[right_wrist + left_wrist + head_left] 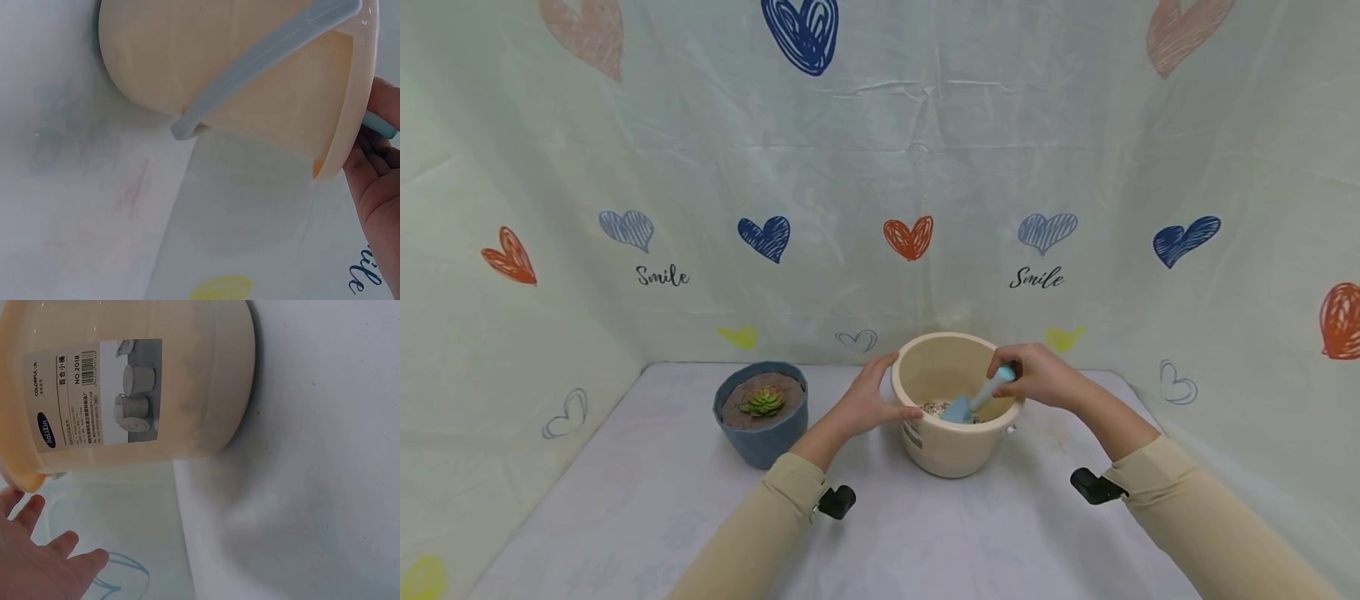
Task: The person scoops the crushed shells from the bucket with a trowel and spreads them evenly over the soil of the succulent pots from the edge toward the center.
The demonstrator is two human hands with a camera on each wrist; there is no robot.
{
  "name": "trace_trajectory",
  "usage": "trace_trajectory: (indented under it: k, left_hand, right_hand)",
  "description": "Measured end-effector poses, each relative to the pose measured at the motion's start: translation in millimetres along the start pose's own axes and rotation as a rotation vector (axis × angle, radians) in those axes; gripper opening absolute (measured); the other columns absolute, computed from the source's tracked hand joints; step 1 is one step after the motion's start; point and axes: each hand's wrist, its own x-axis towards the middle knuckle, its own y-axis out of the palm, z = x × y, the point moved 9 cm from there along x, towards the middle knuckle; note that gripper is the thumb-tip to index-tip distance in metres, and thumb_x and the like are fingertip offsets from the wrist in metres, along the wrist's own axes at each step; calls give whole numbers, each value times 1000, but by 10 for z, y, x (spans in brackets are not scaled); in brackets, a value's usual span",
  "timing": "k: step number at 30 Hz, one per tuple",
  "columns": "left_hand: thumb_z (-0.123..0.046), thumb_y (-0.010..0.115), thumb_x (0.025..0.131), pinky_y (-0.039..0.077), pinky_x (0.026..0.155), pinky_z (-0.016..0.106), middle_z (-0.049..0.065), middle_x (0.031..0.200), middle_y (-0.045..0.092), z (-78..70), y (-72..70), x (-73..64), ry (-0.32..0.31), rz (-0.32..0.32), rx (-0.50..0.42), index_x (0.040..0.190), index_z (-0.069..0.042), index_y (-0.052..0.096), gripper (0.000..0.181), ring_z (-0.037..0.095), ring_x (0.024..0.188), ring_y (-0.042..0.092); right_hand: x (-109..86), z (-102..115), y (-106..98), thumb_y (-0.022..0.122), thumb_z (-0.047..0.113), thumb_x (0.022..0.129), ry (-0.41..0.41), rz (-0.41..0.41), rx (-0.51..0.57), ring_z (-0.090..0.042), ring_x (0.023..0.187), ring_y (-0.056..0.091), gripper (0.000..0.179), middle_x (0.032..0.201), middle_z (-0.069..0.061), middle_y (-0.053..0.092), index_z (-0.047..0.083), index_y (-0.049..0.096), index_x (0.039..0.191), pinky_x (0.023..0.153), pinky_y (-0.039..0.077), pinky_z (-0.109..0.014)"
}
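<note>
A small light-blue hand shovel (957, 409) slants into a cream plastic bucket (951, 454), its blade down among speckled, grainy material (934, 407) at the bottom. My right hand (1043, 375) grips the shovel's handle above the bucket's right rim; in the right wrist view only the handle's end (380, 125) shows. At the bucket's left side, my left hand (868, 402) touches the rim with thumb and fingertips. The left wrist view shows that hand's fingers (65, 542) spread below the rim, with its thumb out of sight.
Left of the bucket stands a blue pot (762, 446) holding a green succulent (763, 402) in brown soil. The bucket's grey carrying handle (262, 62) hangs down its side. Behind the white-covered table (925, 542) hangs a heart-printed curtain (842, 292).
</note>
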Motion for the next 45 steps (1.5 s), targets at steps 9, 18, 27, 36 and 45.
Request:
trace_trajectory:
  k: [9, 18, 27, 36, 45]
  left_hand:
    - [-40, 86, 73, 24, 111, 58, 12, 158, 24, 35, 27, 17, -19, 8, -14, 154, -11, 27, 104, 34, 144, 21]
    - [-38, 87, 72, 24, 111, 58, 12, 158, 25, 48, 28, 18, -28, 4, -31, 154, -12, 27, 105, 34, 144, 22]
    - [-33, 88, 72, 24, 111, 58, 14, 157, 25, 15, 8, 11, -48, 3, -44, 153, -9, 27, 105, 35, 144, 22]
    - [-28, 89, 72, 24, 111, 57, 17, 156, 27, -30, -12, 21, -49, 12, -54, 153, -5, 28, 104, 36, 143, 23]
    - [-29, 89, 72, 23, 111, 58, 17, 157, 25, -23, 1, 2, -60, 29, -103, 153, -6, 26, 106, 37, 143, 22]
  right_hand:
    - [-5, -17, 11, 82, 7, 78, -28, -11, 29, -17, 70, 50, 20, 78, 0, 58, 6, 67, 91, 58, 46, -25]
    - [-8, -31, 15, 81, 5, 79, -6, -24, 50, -19, 72, 50, 20, 79, -1, 58, 5, 67, 93, 60, 46, -26]
    - [-22, -20, 1, 81, 4, 78, -6, -53, 70, -19, 74, 51, 21, 82, -3, 61, 4, 68, 94, 61, 48, -26]
    - [-5, -52, -6, 81, 4, 78, -8, -66, 81, -20, 74, 51, 21, 83, -3, 61, 4, 68, 94, 62, 47, -26]
    - [-8, -94, 1, 81, 4, 79, 2, -65, 115, -19, 76, 55, 21, 86, -5, 63, 2, 68, 94, 64, 50, -26]
